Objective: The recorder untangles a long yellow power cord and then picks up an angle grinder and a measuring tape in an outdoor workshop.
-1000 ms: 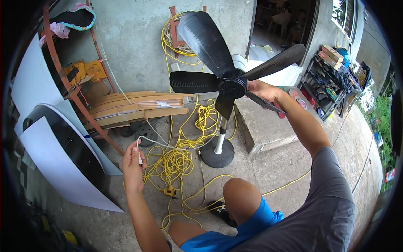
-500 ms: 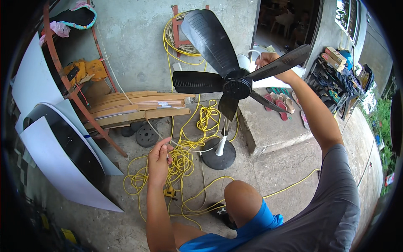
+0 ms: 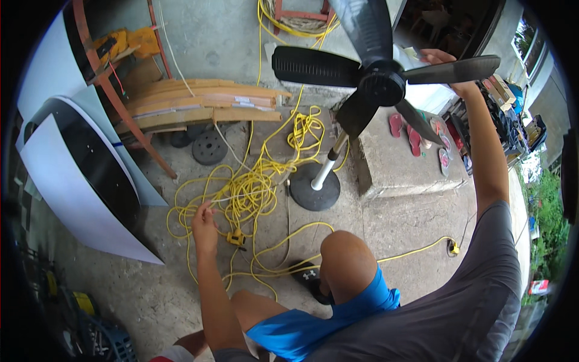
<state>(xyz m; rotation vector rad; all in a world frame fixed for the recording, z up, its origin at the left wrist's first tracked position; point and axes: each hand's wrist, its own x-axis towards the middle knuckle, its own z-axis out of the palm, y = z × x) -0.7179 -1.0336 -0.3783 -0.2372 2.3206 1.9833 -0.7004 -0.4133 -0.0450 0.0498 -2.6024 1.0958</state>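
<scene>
Fingers (image 3: 204, 212) of the left hand (image 3: 204, 226) pinch a thin white cord (image 3: 241, 196); the right hand (image 3: 443, 60) grips a stiff, light fan blade (image 3: 452, 69) near its tip.

My left hand (image 3: 204, 226) sits low in a yellow cable tangle (image 3: 253, 193) spread over the floor, loops to its right and far side; bare concrete floor (image 3: 151, 289) left and near is passable. Fan blades (image 3: 313, 66) span the far middle above the stand base (image 3: 315, 192), blocking my right hand (image 3: 449, 66). White panels (image 3: 72, 181) and stacked planks (image 3: 199, 105) close the left.
</scene>
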